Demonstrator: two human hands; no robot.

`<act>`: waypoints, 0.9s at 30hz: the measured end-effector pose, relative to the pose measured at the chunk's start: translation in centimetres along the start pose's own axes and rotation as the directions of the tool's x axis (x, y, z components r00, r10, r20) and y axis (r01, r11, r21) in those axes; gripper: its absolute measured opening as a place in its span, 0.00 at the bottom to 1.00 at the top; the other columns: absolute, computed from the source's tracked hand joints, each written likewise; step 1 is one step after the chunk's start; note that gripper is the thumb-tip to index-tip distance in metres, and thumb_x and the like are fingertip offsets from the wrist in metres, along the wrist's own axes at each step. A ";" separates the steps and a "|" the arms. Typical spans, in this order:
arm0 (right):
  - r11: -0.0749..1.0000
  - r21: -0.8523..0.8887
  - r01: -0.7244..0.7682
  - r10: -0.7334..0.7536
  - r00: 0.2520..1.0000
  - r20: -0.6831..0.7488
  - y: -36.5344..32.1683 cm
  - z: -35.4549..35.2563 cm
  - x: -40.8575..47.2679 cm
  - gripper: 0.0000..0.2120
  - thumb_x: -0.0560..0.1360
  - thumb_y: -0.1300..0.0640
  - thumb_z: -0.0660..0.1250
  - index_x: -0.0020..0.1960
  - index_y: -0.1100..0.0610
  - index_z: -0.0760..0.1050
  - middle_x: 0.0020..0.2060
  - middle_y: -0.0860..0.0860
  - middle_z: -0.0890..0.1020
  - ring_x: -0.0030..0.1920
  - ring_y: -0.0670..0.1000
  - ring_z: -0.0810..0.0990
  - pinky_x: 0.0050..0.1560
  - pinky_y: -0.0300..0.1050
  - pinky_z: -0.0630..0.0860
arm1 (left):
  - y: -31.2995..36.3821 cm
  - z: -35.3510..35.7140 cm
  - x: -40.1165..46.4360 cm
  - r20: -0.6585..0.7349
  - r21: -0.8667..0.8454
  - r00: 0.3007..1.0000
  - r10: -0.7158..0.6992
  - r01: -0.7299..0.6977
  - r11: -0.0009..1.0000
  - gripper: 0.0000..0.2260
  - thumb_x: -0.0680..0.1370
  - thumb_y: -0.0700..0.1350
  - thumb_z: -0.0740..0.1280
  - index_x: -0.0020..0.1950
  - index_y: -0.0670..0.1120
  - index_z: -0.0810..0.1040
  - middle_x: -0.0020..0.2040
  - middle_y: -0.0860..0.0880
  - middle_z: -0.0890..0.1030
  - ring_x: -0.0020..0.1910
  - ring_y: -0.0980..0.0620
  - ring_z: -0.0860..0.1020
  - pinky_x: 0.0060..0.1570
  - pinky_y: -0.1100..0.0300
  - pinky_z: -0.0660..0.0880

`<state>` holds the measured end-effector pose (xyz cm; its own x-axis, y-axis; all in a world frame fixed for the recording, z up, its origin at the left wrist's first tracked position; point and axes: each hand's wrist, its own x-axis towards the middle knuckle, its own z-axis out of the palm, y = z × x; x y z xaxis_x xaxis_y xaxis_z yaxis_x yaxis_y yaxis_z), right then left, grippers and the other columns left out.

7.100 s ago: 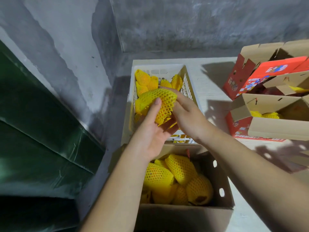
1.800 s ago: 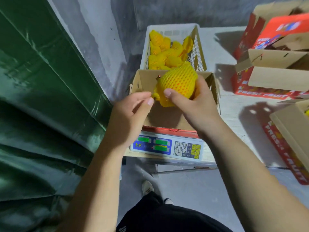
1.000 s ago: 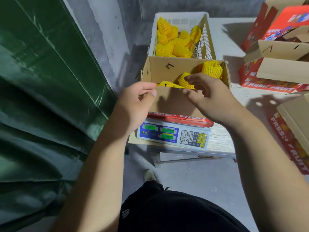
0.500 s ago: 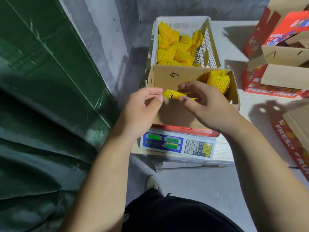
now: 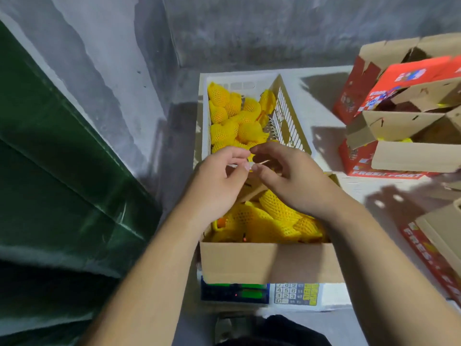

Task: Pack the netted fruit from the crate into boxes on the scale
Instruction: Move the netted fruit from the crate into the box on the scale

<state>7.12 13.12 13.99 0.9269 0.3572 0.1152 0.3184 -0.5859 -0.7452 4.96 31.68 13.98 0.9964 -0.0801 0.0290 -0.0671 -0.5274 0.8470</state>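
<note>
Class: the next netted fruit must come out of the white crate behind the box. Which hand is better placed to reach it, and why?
Probably the right hand: its fingers lie nearest the fruit in the crate. The left hand sits just nearer the box.

The netted fruit (image 5: 239, 121) wears bright yellow foam mesh with a fine diamond pattern. The crate (image 5: 289, 116) is white with slatted sides. The box (image 5: 269, 260) on the scale is plain brown cardboard. The scale (image 5: 274, 294) shows a blue panel, green displays and a white-and-yellow keypad. The side boxes (image 5: 389, 168) are red with white lettering and brown flaps. A dark green tarp (image 5: 62, 171) hangs against the mottled grey wall (image 5: 249, 28).
</note>
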 end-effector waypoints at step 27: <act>0.816 -0.542 0.199 0.158 0.826 0.541 22.7 9.0 23.8 0.33 0.76 0.49 0.73 0.75 0.54 0.62 0.71 0.59 0.67 0.72 0.64 0.63 0.71 0.61 0.65 | -15.2 9.1 25.6 0.098 0.825 0.789 -0.606 0.276 0.493 0.39 0.76 0.56 0.75 0.80 0.55 0.55 0.76 0.40 0.56 0.75 0.34 0.61 0.70 0.40 0.71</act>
<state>34.57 14.88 -6.14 0.7083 0.5961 -0.3780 0.5523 -0.8015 -0.2291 31.00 29.90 -2.97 0.8219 0.1733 -0.5426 0.1982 -0.9801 -0.0127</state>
